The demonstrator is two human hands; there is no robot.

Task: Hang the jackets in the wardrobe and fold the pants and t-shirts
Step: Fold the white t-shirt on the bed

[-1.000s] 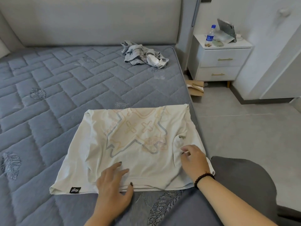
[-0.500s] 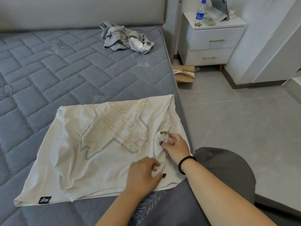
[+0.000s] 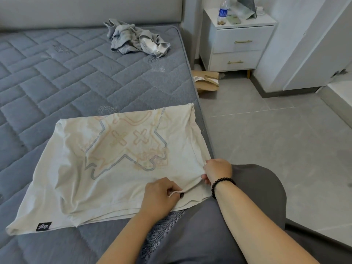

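Note:
A cream t-shirt [image 3: 106, 168] with a pale printed pattern lies partly folded on the grey quilted mattress [image 3: 57, 77], near its right edge. My left hand [image 3: 160, 195] pinches a fold of the shirt near its front right corner. My right hand [image 3: 217, 170], with a dark bead bracelet on the wrist, pinches the same fold at the shirt's right edge. The cloth is drawn into a low ridge between the two hands. A crumpled grey garment [image 3: 137, 40] lies at the far side of the mattress, near the headboard.
A white two-drawer nightstand [image 3: 240, 44] stands right of the bed with a water bottle [image 3: 222, 10] and small items on top. A brown paper package [image 3: 206, 80] lies on the tiled floor beside the bed. White wardrobe panels [image 3: 314, 44] rise at right.
My left hand has left the shirt's front hem, moved right and taken a pinch of cloth. My right hand went from resting on the shirt to pinching its right edge. The view shifted.

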